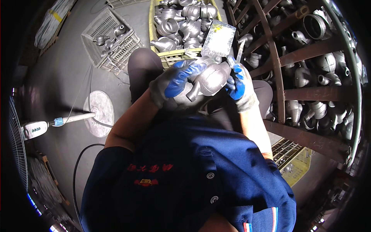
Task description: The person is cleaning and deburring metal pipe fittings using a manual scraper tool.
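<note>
In front of my lap a grey cast-metal housing (213, 79), round-bodied with short pipe stubs, sits tilted over my knees. My left hand (181, 79), in a grey and blue coated glove, is closed on its left side with the fingers along the top. On the right, my gloved right hand (240, 83) is closed round a narrow flat metal tool (240, 53), perhaps a file, that points up and away from me. The right fingers are close to the casting's right side; whether they touch it I cannot tell. Its underside is hidden.
Beyond my knees stands a yellow crate (176, 58) heaped with similar castings, a pale metal plate (218, 38) at its right corner. A grey crate (92, 54) holds a few parts. Right: a rusty rack (282, 77) full of castings. Left: a fan stand (101, 112).
</note>
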The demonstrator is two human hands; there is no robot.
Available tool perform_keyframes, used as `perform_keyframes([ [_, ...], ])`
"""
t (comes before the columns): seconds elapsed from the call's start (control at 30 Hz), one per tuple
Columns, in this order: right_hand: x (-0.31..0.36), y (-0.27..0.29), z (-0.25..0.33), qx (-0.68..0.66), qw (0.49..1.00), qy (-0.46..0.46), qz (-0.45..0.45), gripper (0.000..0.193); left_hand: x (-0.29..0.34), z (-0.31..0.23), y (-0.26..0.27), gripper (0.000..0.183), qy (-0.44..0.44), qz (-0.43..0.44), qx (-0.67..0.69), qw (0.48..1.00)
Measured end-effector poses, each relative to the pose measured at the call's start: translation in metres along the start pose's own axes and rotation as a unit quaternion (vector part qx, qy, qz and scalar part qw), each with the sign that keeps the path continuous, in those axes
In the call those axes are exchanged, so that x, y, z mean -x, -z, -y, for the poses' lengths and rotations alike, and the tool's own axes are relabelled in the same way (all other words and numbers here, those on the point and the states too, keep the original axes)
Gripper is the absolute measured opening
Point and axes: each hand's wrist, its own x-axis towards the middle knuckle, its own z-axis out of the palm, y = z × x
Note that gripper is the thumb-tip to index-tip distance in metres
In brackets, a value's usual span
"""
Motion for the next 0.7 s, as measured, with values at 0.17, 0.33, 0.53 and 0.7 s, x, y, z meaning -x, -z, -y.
perform_keyframes([
  [0.17,0.002,-0.018,0.006,0.051,0.998,-0.031,-0.027,0.017,-0.006,0.01,-0.016,0.037,0.048,-0.149,0.076,0.985],
  [0.33,0.001,-0.015,0.001,-0.017,0.999,-0.018,0.027,0.017,-0.005,0.002,-0.049,0.046,-0.092,-0.061,-0.228,0.967],
  [0.53,-0.002,-0.012,0.009,0.04,0.998,0.004,0.038,0.022,-0.012,0.005,-0.045,0.054,0.019,-0.061,0.174,0.983],
  [0.7,0.0,-0.033,0.036,0.197,0.98,0.038,-0.011,0.016,-0.012,0.01,-0.016,0.067,0.056,-0.047,-0.378,0.923],
])
